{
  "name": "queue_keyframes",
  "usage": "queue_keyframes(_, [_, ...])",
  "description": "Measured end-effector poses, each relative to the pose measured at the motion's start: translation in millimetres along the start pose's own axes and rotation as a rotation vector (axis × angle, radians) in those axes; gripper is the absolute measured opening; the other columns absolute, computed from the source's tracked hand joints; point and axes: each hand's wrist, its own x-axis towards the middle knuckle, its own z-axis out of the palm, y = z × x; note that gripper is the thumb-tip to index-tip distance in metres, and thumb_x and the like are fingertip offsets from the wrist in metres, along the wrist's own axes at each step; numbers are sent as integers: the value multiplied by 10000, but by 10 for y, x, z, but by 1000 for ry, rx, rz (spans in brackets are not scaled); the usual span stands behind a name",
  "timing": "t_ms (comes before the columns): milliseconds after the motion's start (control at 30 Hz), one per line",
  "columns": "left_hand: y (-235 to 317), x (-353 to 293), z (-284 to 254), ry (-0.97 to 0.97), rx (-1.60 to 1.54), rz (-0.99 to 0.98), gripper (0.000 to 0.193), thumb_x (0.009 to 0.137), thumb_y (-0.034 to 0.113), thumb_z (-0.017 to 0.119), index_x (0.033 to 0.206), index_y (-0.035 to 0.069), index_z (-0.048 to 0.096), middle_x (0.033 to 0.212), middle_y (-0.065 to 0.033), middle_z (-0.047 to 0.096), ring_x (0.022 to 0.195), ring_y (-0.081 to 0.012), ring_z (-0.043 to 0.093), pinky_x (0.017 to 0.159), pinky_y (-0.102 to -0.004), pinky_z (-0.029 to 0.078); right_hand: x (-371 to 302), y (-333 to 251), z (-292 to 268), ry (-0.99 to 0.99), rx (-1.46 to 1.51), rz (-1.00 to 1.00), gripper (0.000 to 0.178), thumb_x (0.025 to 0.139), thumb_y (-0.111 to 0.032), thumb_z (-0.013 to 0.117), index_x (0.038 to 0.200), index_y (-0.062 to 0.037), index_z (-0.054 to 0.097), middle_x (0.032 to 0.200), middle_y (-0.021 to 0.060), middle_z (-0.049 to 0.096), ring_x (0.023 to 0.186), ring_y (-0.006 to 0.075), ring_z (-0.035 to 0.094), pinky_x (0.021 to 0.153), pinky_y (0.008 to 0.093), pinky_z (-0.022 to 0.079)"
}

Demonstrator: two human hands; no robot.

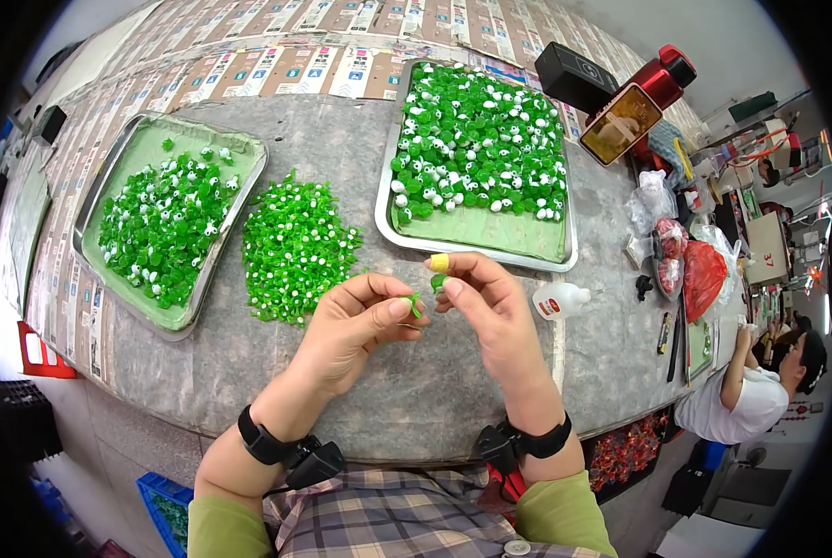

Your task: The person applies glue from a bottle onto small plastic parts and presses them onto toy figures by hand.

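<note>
Between the thumb and fingers of my left hand (365, 321) is a small bright green plastic piece (414, 304). My right hand (487, 312) pinches a darker green rounded piece (438, 282), and yellow tape (439, 263) wraps its index fingertip. The two pieces are close together but apart, held above the grey table in front of me. To the left of my left hand lies a loose pile of bright green pieces with white dots (300, 251). Beyond my hands stands a metal tray (476, 258) full of green and white panda-like pieces (481, 139).
A second metal tray (252, 177) with similar pieces stands at the left. A white squeeze bottle (562, 300) is right of my right hand. At the far right are a phone (622, 124), a red flask (662, 79), a black box (574, 76) and plastic bags (704, 276). Another person (746, 391) sits further right.
</note>
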Motion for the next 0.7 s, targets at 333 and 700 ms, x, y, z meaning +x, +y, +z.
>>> queue_keyframes(333, [-60, 45, -12, -12, -23, 10, 131, 778, 97, 540, 889, 29, 524, 814, -89, 587, 749, -157, 585, 656, -255, 494, -94, 104, -28, -70, 245, 92, 186, 791, -68, 524, 963, 0, 506, 841, 28, 546, 766, 73, 517, 687, 208, 441])
queue_keyframes(700, [-73, 37, 10, 53, 143, 67, 123, 756, 71, 566, 864, 22, 537, 782, -66, 583, 698, -128, 573, 622, -242, 487, -128, 95, -67, -18, 155, -80, 213, 737, 7, 569, 944, 15, 521, 875, 57, 560, 797, 95, 533, 701, 201, 435])
